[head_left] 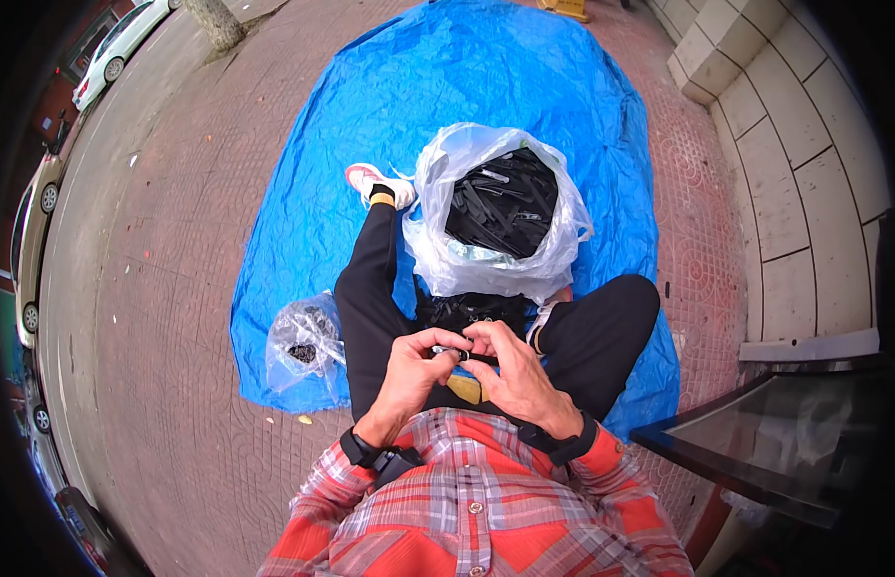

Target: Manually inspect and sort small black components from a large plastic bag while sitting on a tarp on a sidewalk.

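My left hand [412,373] and my right hand [520,377] meet above my lap, fingers pinched. Between their fingertips lies a small slim black piece with a shiny silvery end [451,352]; its exact kind is too small to make out. Just beyond the hands, a heap of black strip-like pieces [474,310] rests between my legs, partly hidden by my fingers. Behind that heap stands a large clear plastic bag [430,255], its mouth wide, filled with similar long black pieces [503,202]. Something yellowish [466,388] shows beneath my hands.
A smaller clear bag [308,337] with dark contents sits left of my leg. Everything rests on a crinkled blue tarp [361,106] over brick paving [178,317]. At right are a tiled wall [779,183] and a dark-framed glass panel [765,423]; parked cars [115,53] line the left.
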`<state>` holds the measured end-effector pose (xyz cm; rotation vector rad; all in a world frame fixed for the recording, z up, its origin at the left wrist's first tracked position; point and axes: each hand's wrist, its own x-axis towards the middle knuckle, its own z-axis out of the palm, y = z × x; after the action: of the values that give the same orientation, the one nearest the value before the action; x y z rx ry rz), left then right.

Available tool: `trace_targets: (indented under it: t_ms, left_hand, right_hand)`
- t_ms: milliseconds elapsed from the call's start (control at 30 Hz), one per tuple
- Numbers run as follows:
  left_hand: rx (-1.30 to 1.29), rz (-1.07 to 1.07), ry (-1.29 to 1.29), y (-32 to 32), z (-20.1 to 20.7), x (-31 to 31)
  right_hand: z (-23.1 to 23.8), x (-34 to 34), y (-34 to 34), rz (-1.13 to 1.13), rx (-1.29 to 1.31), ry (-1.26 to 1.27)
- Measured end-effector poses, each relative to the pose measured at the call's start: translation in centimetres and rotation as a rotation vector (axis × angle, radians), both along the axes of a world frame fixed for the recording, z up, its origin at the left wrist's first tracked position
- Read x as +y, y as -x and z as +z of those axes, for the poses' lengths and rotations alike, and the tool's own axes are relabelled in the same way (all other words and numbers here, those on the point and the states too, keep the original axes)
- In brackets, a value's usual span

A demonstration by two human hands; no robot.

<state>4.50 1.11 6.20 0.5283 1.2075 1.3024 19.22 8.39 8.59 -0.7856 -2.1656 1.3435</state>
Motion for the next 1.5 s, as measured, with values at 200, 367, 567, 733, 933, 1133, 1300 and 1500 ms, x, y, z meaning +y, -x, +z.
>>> trace_targets:
  t_ms: [200, 367, 567, 733, 933, 1133, 1300, 1500]
  left_hand:
    - [0.126, -0.016, -0.08, -0.4, 0.8, 0.6]
    - [0.265, -0.163, -0.212, 1.2, -0.9, 0.6]
    - [0.162, -0.095, -0.097, 1.2, -1.2, 0.5]
    - [0.193, -0.044, -0.144, 0.1, -1.0, 0.6]
    - [0.487, -0.09, -0.226, -0.3, -0.3, 0.8]
    - [0.545, -0.117, -0.273, -0.2, -0.5, 0.8]
    - [0.624, -0.187, -0.324, 0.2, 0.0, 0.6]
    - [0.641, -0.163, -0.42, 1.0, 0.2, 0.4]
  right_hand:
    - [-2.3, 1.2, -0.9, -0.017, 0.178, 0.701]
    - [-0.6, 1.4, -0.7, 0.078, 0.284, 0.822]
    - [-0.5, 1.3, -0.1, 0.144, 0.191, 0.751]
    - [-2.2, 1.3, -0.3, -0.038, 0.296, 1.043]
    - [-2.6, 1.7, -0.7, -0.111, 0.322, 1.144]
    - [-1.8, 2.2, -1.1, -0.086, 0.308, 1.109]
    - [-2.5, 2.0, -1.3, -0.037, 0.218, 1.057]
    - [-2.3, 2.1, -1.6, 0.201, 0.093, 1.005]
